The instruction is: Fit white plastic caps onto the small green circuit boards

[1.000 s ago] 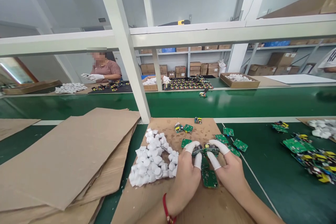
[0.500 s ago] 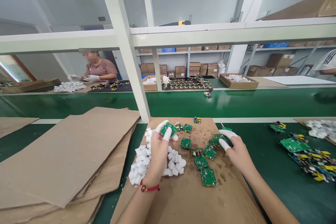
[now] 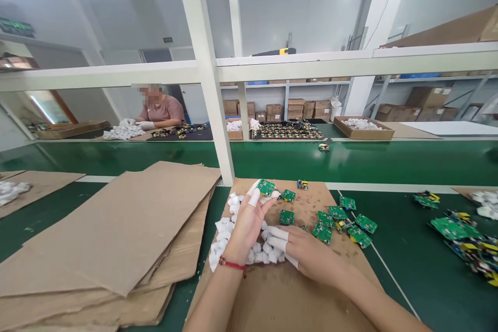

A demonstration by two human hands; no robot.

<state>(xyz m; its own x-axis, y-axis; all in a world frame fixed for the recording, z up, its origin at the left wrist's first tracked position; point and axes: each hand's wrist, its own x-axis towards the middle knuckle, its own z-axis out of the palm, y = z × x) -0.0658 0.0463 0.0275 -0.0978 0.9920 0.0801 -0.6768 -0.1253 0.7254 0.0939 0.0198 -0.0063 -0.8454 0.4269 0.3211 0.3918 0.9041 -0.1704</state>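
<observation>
My left hand (image 3: 248, 223), its fingertips in white finger cots, is shut on a green circuit board (image 3: 265, 187) above the far end of a heap of white foam pieces (image 3: 223, 235). My right hand (image 3: 307, 254), also in cots, lies across the heap's near side with its fingers against the foam. Whether those fingers pinch a piece is hard to see. To its right, several loose green boards (image 3: 323, 232) lie on a brown cardboard sheet (image 3: 272, 303).
A stack of cardboard sheets (image 3: 116, 228) lies on the left. A heap of boards (image 3: 462, 236) sits on the green bench (image 3: 392, 223) at right. Beyond a white frame upright (image 3: 206, 72), a gloved co-worker (image 3: 158, 111) sorts at a far bench.
My right hand has moved left from the boards to the foam heap. My left hand still has the green board, now farther up and away. The view has tilted slightly.
</observation>
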